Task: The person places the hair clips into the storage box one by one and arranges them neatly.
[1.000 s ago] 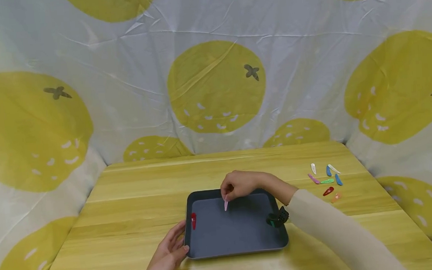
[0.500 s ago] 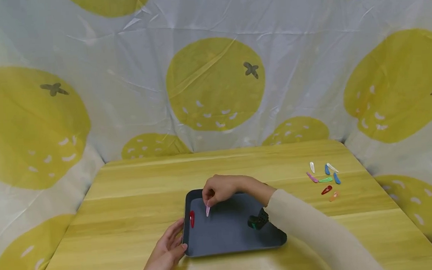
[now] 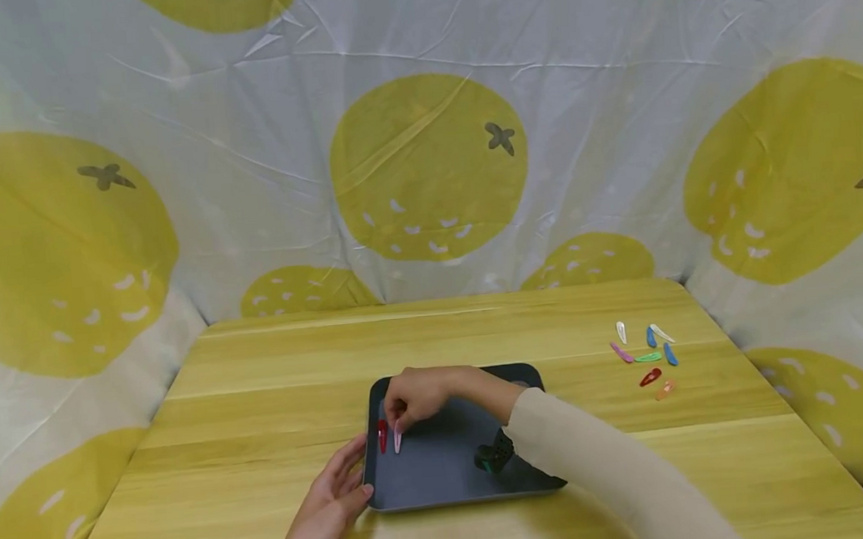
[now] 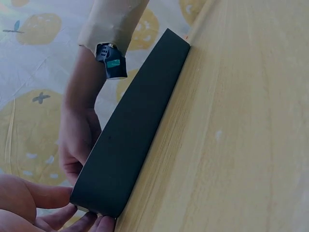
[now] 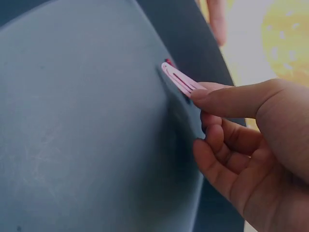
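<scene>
My right hand (image 3: 419, 394) pinches a pale pink snap hair clip (image 5: 181, 79) between thumb and forefinger, over the left part of a dark grey tray (image 3: 477, 488). In the head view the clip points down toward the tray floor, just right of a red hair clip (image 3: 382, 437) that lies along the left wall. Most of that red clip is hidden behind the pink one in the right wrist view. My left hand (image 3: 327, 502) grips the tray's near left corner, thumb at the rim and fingers beneath, as the left wrist view (image 4: 46, 205) shows.
On the wooden table (image 3: 259, 382), right of the tray, lie several loose hair clips: white (image 3: 620, 332), purple (image 3: 621, 352), green (image 3: 647, 357), blue (image 3: 670, 354), red (image 3: 650, 377) and orange (image 3: 665, 389). A fruit-patterned curtain (image 3: 580, 142) encloses the table's back and sides.
My right hand has moved left across the tray and lower, carrying the pink hair clip to beside the red one. The left hand keeps its hold on the tray.
</scene>
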Motion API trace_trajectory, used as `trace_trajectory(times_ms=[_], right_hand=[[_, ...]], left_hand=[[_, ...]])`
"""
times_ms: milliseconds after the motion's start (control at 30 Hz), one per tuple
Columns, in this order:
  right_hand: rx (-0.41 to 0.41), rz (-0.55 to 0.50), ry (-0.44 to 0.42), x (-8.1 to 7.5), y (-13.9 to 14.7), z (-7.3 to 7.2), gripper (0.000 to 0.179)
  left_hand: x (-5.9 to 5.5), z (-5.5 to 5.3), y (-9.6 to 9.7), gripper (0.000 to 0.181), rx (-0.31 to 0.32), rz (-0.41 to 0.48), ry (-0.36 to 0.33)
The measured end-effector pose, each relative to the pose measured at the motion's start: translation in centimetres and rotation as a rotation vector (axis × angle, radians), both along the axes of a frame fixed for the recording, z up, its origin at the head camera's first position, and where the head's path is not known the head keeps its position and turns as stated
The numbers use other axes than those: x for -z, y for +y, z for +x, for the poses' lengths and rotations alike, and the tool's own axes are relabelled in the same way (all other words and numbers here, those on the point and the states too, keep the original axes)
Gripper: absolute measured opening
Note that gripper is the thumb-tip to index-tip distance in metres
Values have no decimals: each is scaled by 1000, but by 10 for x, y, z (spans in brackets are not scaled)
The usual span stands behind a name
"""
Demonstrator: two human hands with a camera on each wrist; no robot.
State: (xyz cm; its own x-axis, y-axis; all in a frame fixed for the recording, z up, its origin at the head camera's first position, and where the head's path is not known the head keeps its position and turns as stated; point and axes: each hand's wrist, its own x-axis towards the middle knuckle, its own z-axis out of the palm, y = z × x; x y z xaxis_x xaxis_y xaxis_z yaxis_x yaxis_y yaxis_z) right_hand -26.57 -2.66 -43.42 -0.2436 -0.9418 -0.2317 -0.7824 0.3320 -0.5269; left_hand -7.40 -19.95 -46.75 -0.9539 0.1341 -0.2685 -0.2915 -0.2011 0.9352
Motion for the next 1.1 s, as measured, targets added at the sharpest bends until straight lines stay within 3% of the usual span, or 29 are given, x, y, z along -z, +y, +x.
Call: trace_trajectory(times_ms=[200, 533, 1100], right_hand=[[-17, 26, 29, 9, -5, 0, 7], [57, -10, 117, 12, -8, 1, 11], [112, -29, 112, 11, -10, 5, 7]], left_hand=[[-1, 0, 0, 72, 9, -6, -2], [0, -1, -1, 71, 9, -20, -2], [-1, -2, -1, 71, -3, -43, -16]])
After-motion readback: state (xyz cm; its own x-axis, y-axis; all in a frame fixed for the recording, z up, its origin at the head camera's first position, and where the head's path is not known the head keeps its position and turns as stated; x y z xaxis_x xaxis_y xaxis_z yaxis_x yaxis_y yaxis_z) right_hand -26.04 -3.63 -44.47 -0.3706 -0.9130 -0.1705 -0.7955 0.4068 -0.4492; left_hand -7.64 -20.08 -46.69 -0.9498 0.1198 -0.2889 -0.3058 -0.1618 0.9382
